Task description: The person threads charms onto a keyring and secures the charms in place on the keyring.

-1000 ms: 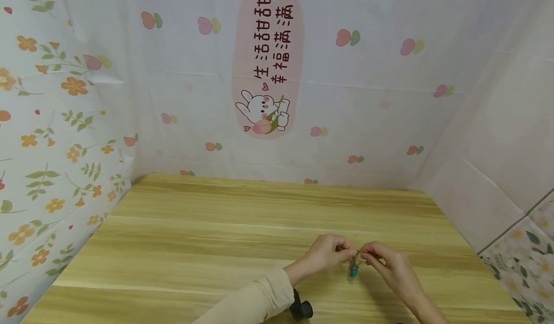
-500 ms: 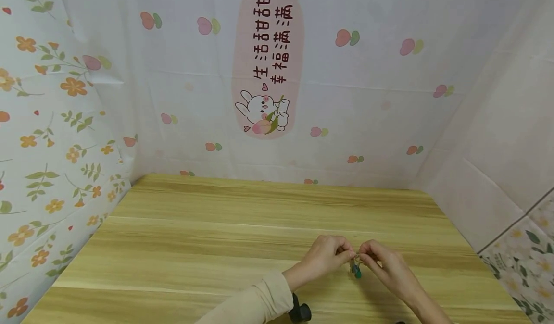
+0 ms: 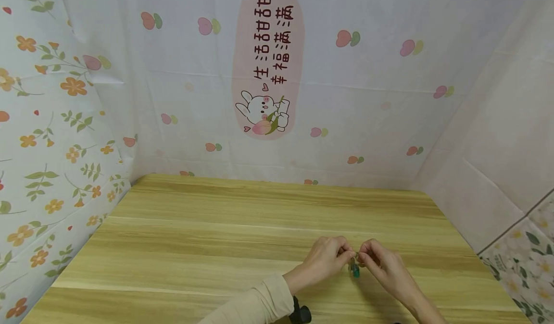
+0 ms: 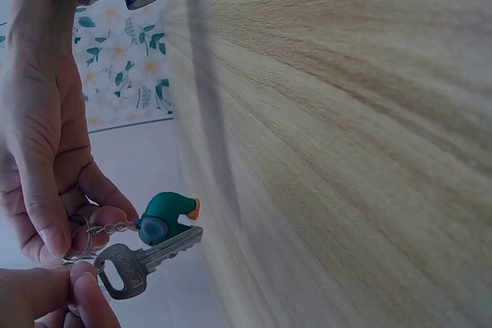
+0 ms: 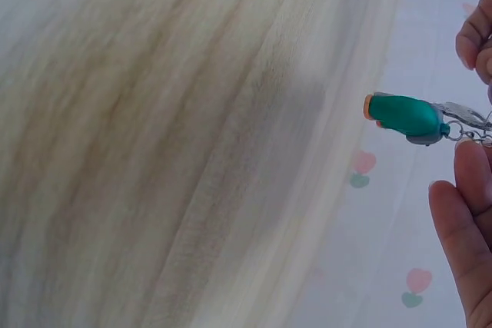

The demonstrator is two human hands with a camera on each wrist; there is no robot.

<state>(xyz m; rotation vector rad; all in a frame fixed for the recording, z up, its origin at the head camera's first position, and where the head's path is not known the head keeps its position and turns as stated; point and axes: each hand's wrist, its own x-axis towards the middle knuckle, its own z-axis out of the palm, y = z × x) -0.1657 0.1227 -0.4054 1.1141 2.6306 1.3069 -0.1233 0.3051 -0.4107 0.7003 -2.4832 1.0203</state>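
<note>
From where I'm standing, the work is all in the lower right of the head view, where a person's two hands meet just above the wood-grain tabletop [image 3: 195, 247]. Between them is a small bunch: a metal key [image 4: 146, 260], a key ring [image 4: 89, 230] and a green charm [image 4: 164, 214] on a short chain [image 4: 117, 227]. The left hand [image 3: 322, 259] pinches at the head of the key, thumb and finger together; whether it has the metal of the key or the ring beside it, I can't tell. The right hand [image 3: 385, 265] grasps the ring with its fingertips, close to where the chain begins. In the lower left of the left wrist view the key and charm lean out side by side from the fingers, and at the right edge of the right wrist view the charm sticks out sideways, apart from the table. As for progress, I'd call it partway: the chain is on the ring, and the key's head sits right at it, with what looks like a bit of wire near its hole. Whether the key is fully threaded is hidden by the fingers. What's left, I'd judge, is finishing at that join; neither hand has let go and the bunch hasn't been set down.
</note>
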